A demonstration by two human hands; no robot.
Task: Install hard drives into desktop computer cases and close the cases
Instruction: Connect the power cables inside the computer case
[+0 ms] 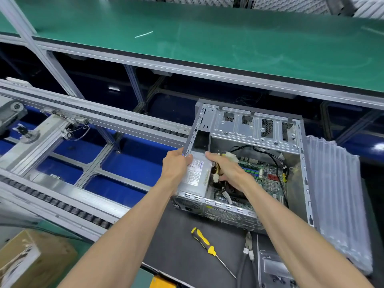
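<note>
Head view: we see the open case (299, 177) lying on the dark tabletop (176, 242), both hands at its left side. Our left hand (176, 165) grips the case's left edge; just right of it, our right hand (226, 169) holds a bundle of cables (231, 156) inside. Nearer us than the hands lies a screwdriver (202, 242).
</note>
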